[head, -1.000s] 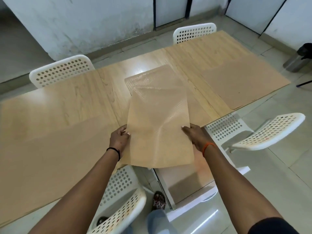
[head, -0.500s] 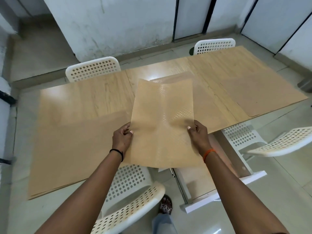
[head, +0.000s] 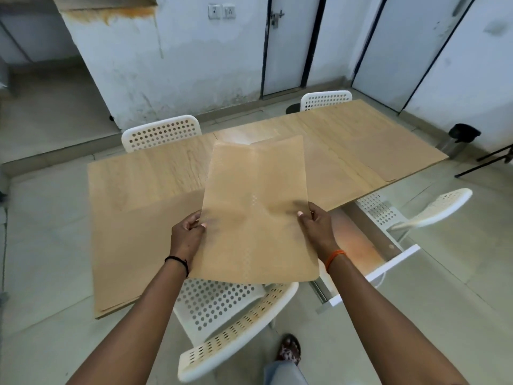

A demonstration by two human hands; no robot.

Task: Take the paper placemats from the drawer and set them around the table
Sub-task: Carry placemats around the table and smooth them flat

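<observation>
I hold a thin brown paper placemat in the air above the near edge of the wooden table. My left hand pinches its left edge and my right hand pinches its right edge. One placemat lies flat on the table's near left part, and another lies at the far right end. Below the table's near edge, to my right, a white drawer stands pulled open; its inside looks bare.
White perforated chairs stand around the table: one right below the held mat, one to the right, two on the far side. A dark bin and a black stand leg are on the floor at right.
The view has pulled back and tilted up, showing more of the room. The held placemat has lifted and come toward me, clear of the tabletop. Both hands keep their grip.
</observation>
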